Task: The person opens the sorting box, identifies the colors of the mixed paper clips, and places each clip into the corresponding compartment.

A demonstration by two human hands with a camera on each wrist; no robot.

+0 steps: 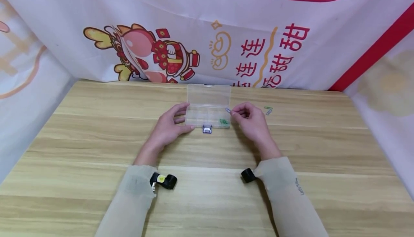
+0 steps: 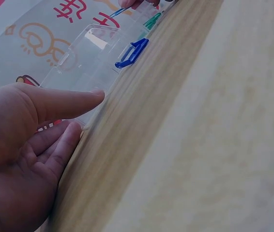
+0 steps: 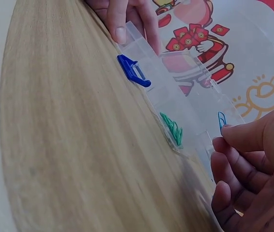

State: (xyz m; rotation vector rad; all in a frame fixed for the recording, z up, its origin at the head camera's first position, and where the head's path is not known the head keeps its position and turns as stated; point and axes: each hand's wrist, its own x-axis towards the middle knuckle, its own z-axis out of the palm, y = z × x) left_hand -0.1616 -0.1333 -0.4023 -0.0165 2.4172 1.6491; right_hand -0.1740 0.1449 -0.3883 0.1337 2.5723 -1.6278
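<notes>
A clear plastic box [image 1: 201, 115] lies on the table with its lid [image 1: 208, 95] raised at the back. My left hand [image 1: 171, 124] holds the box at its left end, thumb at the front corner and fingers along the side. Between thumb and index finger, my right hand [image 1: 250, 120] pinches a blue paper clip [image 3: 221, 120] over the right end of the box. Several green paper clips [image 3: 172, 129] lie together in the front right compartment. A blue latch [image 3: 133, 70] hangs folded down at the middle of the front edge.
To the right of my right hand, a green paper clip [image 1: 268, 107] and a blue paper clip [image 1: 268, 112] lie on the wooden table [image 1: 200, 201]. A printed white cloth [image 1: 207, 10] hangs behind the table's back edge.
</notes>
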